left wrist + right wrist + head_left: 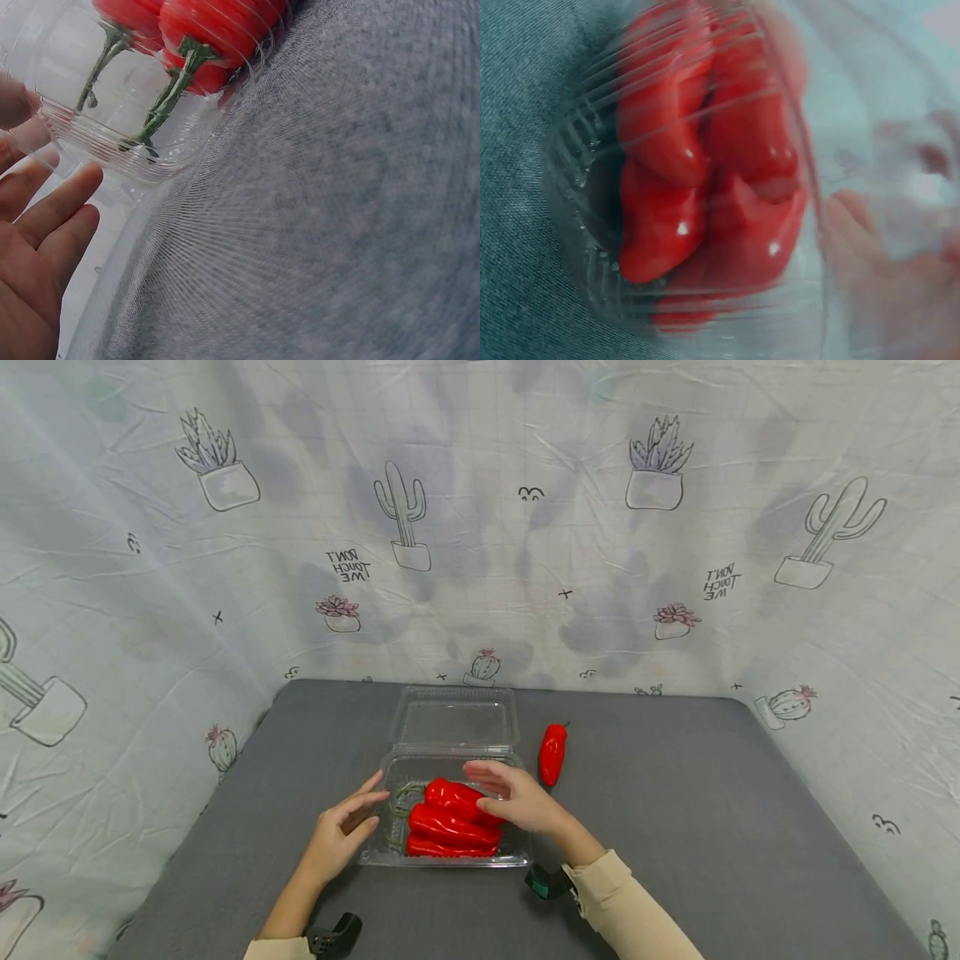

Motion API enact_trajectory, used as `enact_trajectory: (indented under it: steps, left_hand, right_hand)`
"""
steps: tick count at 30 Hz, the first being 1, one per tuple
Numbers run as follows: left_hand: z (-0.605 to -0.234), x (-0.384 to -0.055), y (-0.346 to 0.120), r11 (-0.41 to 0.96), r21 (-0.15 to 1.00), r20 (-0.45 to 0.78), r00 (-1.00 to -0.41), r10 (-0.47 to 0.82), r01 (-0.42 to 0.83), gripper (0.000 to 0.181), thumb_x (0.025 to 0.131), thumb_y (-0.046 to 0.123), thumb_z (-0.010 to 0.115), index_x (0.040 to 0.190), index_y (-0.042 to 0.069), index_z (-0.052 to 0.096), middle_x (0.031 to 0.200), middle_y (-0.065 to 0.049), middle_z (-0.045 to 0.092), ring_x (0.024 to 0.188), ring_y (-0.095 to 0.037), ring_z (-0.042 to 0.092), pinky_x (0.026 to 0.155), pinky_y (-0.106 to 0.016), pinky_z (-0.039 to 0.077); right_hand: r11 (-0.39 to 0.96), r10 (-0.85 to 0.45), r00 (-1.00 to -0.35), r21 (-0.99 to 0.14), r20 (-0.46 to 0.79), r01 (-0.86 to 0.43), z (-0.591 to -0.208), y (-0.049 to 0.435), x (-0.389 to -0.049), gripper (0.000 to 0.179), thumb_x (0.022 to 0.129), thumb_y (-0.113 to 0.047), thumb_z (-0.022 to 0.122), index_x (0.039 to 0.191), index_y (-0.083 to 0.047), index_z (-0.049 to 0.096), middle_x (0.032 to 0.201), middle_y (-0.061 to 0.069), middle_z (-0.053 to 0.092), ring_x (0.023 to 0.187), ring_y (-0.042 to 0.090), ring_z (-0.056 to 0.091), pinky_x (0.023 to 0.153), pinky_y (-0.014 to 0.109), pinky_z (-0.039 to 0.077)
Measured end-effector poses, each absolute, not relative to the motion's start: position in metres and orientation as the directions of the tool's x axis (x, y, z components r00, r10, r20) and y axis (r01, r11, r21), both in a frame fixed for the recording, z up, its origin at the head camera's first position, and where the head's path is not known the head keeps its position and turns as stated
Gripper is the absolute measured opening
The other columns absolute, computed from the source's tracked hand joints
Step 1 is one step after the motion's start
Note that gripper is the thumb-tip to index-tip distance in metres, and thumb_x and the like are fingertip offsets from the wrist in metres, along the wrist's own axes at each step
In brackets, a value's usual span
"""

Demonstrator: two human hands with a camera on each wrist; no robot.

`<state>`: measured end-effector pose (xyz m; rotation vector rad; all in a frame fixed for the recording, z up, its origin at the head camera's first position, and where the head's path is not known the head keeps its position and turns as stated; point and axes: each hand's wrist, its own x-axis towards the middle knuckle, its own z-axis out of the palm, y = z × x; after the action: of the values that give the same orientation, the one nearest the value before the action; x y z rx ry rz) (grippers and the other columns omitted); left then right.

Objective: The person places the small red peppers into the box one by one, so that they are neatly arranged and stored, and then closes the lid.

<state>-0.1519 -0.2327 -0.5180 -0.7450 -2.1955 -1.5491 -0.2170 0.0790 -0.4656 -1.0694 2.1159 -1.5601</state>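
Several red peppers (453,825) with green stems lie side by side in a clear plastic clamshell box (450,862). Its hinged lid (453,718) is folded back, away from me. At the box's left wall my left hand (337,839) has its fingers spread and holds nothing; in the left wrist view its fingers (64,206) are beside the ribbed wall, near the green stems (169,101). My right hand (528,802) hovers over the box's right side with extended fingers, its thumb close to the peppers; whether it touches them cannot be told. The right wrist view is blurred.
One more red pepper (552,755) lies on the grey table (660,793), right of the box. Behind the table hangs a white cloth (495,552) printed with potted cacti. Black wrist devices (335,935) are on both forearms.
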Motion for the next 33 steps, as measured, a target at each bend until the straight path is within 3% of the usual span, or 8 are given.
enact_trajectory:
  steps: [10,15,18,22,33]
  left_hand:
    - [-0.519,-0.152,-0.234,0.264,0.764,0.548,-0.808,0.216,0.589,0.033,0.085,-0.013,0.058,0.119,-0.011,0.059,0.139,-0.035,0.04,0.126,-0.003,0.049,0.097,-0.01,0.041]
    - [-0.518,-0.152,-0.234,0.259,0.757,0.559,-0.8,0.22,0.6,0.034,0.085,-0.014,0.058,0.119,-0.011,0.058,0.139,-0.035,0.039,0.126,-0.003,0.048,0.098,-0.01,0.041]
    - [-0.518,-0.151,-0.233,0.255,0.751,0.568,-0.793,0.222,0.609,0.034,0.085,-0.015,0.058,0.119,-0.012,0.058,0.14,-0.034,0.04,0.126,-0.003,0.048,0.097,-0.01,0.041]
    - [-0.519,-0.151,-0.233,0.242,0.746,0.582,-0.784,0.216,0.62,0.033,0.084,-0.016,0.058,0.117,-0.013,0.058,0.14,-0.032,0.042,0.126,-0.005,0.049,0.097,-0.011,0.042]
    - [-0.521,-0.153,-0.236,0.266,0.771,0.534,-0.815,0.225,0.579,0.032,0.086,-0.013,0.058,0.118,-0.013,0.057,0.14,-0.035,0.039,0.127,-0.002,0.047,0.098,-0.011,0.041]
  right_hand:
    - [0.083,-0.512,-0.799,-0.907,0.316,-0.413,-0.458,0.105,-0.226,0.051,0.089,0.0,0.061,0.137,0.006,0.042,0.137,0.031,0.046,0.128,0.039,0.045,0.106,0.046,0.038]
    - [0.107,-0.329,-0.875,-0.907,0.355,-0.408,-0.463,0.121,-0.233,0.045,0.091,0.0,0.059,0.133,0.01,0.045,0.133,0.032,0.049,0.123,0.042,0.049,0.101,0.035,0.046]
    - [0.115,-0.216,-0.917,-0.924,0.336,-0.365,-0.47,0.13,-0.238,0.044,0.09,0.001,0.06,0.131,0.01,0.047,0.131,0.032,0.051,0.121,0.042,0.051,0.101,0.035,0.047]
    - [0.101,-0.127,-0.947,-0.946,0.294,-0.307,-0.48,0.138,-0.242,0.045,0.088,0.005,0.06,0.131,0.012,0.046,0.131,0.032,0.051,0.122,0.042,0.05,0.105,0.046,0.041]
    - [0.249,-0.044,-0.98,-0.948,0.193,-0.198,-0.496,0.146,-0.246,0.051,0.088,0.001,0.062,0.135,0.01,0.043,0.137,0.03,0.046,0.128,0.042,0.044,0.109,0.05,0.035]
